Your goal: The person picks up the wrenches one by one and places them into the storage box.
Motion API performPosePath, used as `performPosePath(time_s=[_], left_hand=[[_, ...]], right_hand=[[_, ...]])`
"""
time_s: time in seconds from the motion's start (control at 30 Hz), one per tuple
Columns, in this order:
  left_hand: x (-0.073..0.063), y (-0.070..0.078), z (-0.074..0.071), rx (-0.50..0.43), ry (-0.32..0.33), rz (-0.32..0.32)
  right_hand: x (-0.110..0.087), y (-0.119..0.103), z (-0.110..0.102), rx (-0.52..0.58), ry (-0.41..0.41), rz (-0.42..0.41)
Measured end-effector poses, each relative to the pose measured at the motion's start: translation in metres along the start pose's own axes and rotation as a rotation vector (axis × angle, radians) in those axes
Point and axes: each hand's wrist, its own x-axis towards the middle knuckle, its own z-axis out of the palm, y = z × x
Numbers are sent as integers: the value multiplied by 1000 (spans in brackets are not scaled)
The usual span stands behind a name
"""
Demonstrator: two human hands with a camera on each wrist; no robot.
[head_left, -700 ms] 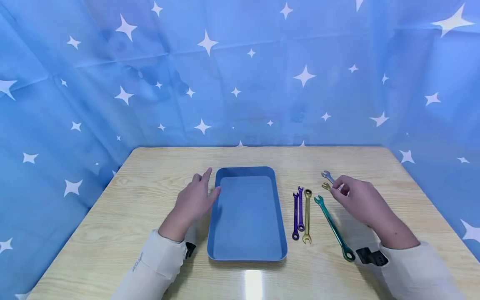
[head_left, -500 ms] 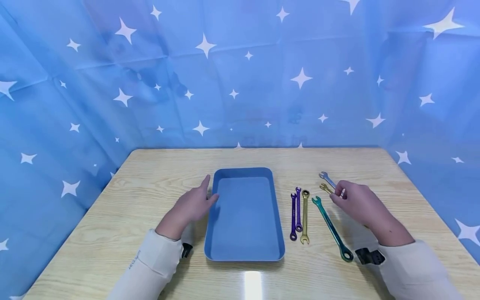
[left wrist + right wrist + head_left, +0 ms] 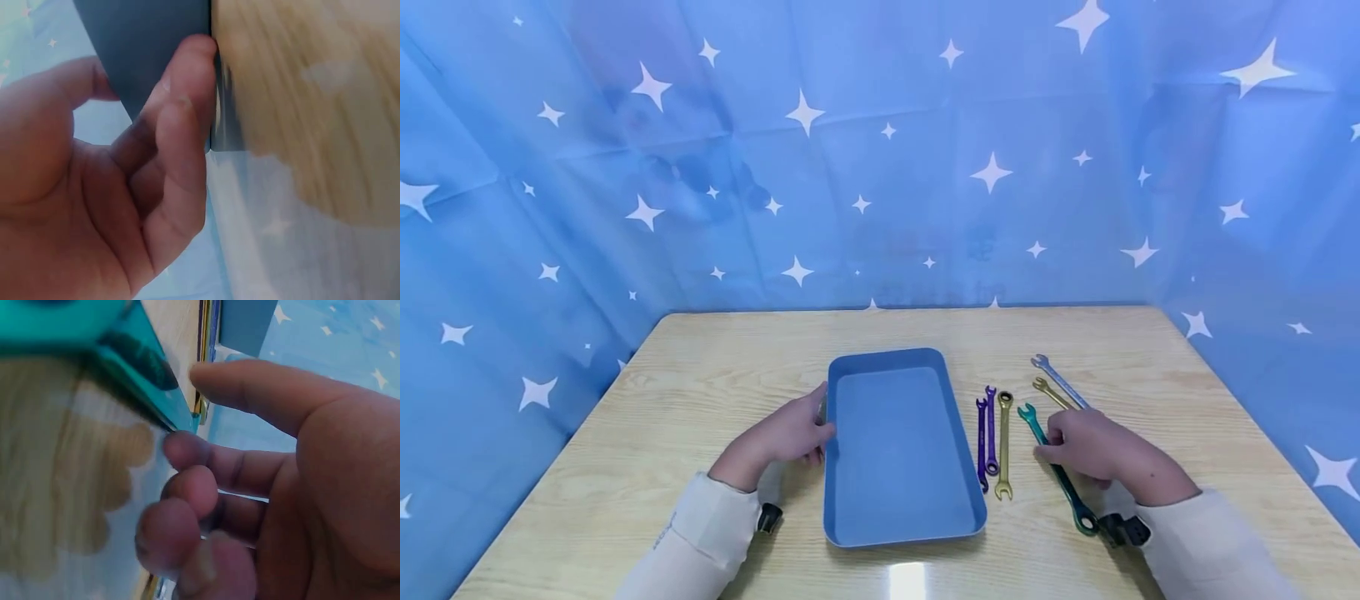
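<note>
My left hand (image 3: 790, 429) grips the left wall of the blue tray (image 3: 902, 454), thumb at the rim on the inner side. In the left wrist view, its fingers (image 3: 181, 150) lie along the tray's outer wall. My right hand (image 3: 1097, 450) reaches down over the green combination wrench (image 3: 1063, 483), which lies slanted on the table. In the right wrist view, the green wrench's shaft (image 3: 140, 356) runs between thumb and index finger. The index fingertip (image 3: 182, 449) is right at the shaft's edge, while the thumb stands spread from the other fingers.
Two purple wrenches (image 3: 991, 433) and a gold wrench (image 3: 1004, 450) stand lengthwise beside the tray's right wall. A silver wrench (image 3: 1060, 379) and a smaller gold wrench (image 3: 1051, 392) lie behind my right hand. A star-patterned blue curtain (image 3: 880, 167) hangs behind the wooden table (image 3: 722, 358).
My left hand has taken hold of the tray's wall, and the tray's near end has swung right, close to the purple wrenches. My right hand has moved from the rear wrenches to the green one.
</note>
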Motion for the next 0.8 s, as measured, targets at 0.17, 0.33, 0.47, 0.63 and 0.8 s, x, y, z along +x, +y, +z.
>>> performPosePath(time_s=[0.17, 0.33, 0.47, 0.63, 0.8], left_hand=[[0, -3, 2, -35, -52, -9], [-2, -6, 4, -48, -136, -2], [-3, -6, 6, -33, -148, 17], [-4, -4, 8, -24, -166, 13], [-3, -3, 9, -29, -214, 13]], right_hand=[[0, 1, 3, -25, -28, -25], [0, 0, 3, -40, -45, -14], [0, -1, 4, -24, -56, 3], [0, -3, 5, -28, -46, 32], [0, -4, 2, -37, -37, 50]])
